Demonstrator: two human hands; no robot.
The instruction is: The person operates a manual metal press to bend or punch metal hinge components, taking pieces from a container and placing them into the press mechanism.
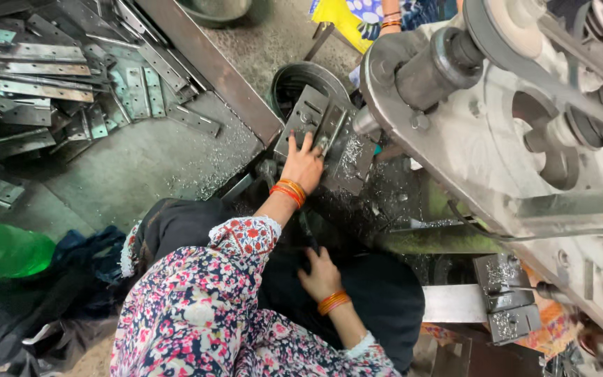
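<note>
A workshop seen from above, with a grey concrete floor (141,160) dusted with bright metal shavings. The landmark is a large grey metal machine (497,132) with a belt and pulley wheels, filling the right side of the view.

Just left of the machine's lower edge, a person in a floral-print sleeve sits over dark cloth. The person's left hand (303,164), orange bangles at the wrist, lies flat with fingers spread on a grey rectangular metal plate with slots (308,115). The hand presses on the plate rather than gripping it. The plate is dull steel, tilted, lying against the machine's base and overlapping a round dark metal bucket (294,80) directly left of the machine.

The person's right hand (321,276), also bangled, rests below the machine on the dark cloth (385,293) over the lap. Its fingers are loosely curled around something thin and dark; what it is cannot be told.

Far left of the machine, beyond a long rusty steel beam (211,66), lies a heap of flat grey steel strips and hinge plates (57,77). Low and far left of the machine sits a bright green plastic container (1,251).

Above the machine's top left corner, a yellow printed fabric (343,17) shows, with another person's bangled arm (391,17) beside it. A colourful patterned cloth (553,328) lies under the machine's lower right part.
</note>
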